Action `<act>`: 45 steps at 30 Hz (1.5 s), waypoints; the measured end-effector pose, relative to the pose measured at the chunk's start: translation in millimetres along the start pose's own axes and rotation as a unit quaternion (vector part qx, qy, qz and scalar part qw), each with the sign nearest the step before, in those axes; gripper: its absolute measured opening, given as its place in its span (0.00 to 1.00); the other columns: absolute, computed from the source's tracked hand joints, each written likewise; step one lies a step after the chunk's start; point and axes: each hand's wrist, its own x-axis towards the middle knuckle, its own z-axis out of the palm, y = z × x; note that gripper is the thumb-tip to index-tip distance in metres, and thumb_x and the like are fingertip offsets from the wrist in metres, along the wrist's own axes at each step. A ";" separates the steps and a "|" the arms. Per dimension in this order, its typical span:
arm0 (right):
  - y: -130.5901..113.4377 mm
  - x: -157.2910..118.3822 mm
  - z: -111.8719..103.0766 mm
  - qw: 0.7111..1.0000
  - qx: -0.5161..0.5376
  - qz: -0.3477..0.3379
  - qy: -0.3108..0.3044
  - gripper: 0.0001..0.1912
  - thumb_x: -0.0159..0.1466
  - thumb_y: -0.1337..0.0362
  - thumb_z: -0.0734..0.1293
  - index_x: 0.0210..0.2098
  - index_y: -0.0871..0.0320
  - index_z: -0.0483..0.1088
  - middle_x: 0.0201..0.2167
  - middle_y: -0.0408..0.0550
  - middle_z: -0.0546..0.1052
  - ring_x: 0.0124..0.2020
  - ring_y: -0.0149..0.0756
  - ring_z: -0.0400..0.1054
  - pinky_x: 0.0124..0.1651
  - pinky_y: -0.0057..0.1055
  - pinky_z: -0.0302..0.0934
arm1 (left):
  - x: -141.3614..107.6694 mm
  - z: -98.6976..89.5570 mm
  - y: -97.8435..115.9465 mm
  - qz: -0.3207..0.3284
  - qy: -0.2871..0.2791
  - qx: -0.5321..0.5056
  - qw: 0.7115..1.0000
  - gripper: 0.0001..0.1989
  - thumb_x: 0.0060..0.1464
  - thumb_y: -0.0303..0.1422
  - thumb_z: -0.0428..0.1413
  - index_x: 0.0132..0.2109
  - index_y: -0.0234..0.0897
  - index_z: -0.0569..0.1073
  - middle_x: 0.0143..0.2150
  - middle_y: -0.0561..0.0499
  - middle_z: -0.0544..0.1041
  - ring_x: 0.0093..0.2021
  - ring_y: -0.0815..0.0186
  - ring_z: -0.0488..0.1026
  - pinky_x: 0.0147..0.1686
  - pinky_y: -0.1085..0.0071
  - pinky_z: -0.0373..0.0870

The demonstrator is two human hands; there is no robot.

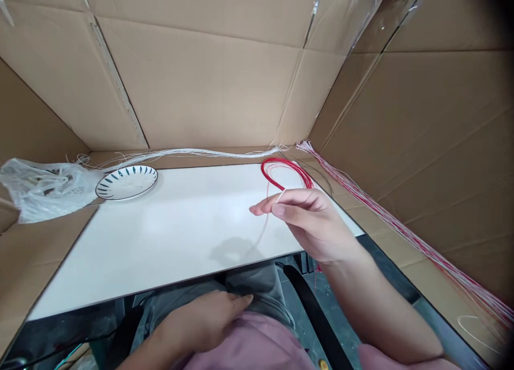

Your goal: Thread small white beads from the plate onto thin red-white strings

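Note:
My right hand (pixel 313 217) is raised over the right part of the white board, with its thumb and forefinger closed on a thin pale cord (pixel 280 195). Just behind this hand, a looped bundle of red cord (pixel 277 162) lies at the board's far right corner, partly hidden by the fingers. One fine pinkish strand hangs near the fingertips. Low by my lap, my left hand (pixel 209 319) rests against the clothing with one finger stretched out. Nothing shows in it, though its other fingers are partly hidden.
A white plate (pixel 127 183) with blue marks sits at the board's (pixel 172 220) far left corner, beside a clear plastic bag (pixel 50 190). White strands (pixel 193 152) run along the back. Red and white strands (pixel 373 203) lie along the right. Cardboard walls (pixel 209 86) enclose the board.

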 end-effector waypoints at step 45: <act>64.7 0.5 81.1 0.934 0.264 0.116 0.211 0.11 0.45 0.58 0.84 0.27 0.51 0.84 0.33 0.43 0.84 0.35 0.31 0.70 0.46 0.32 0.63 | 35.6 -46.6 59.4 0.042 0.611 -0.304 0.729 0.02 0.58 0.32 0.66 0.36 0.40 0.82 0.33 0.53 0.79 0.34 0.69 0.74 0.38 0.74 0.73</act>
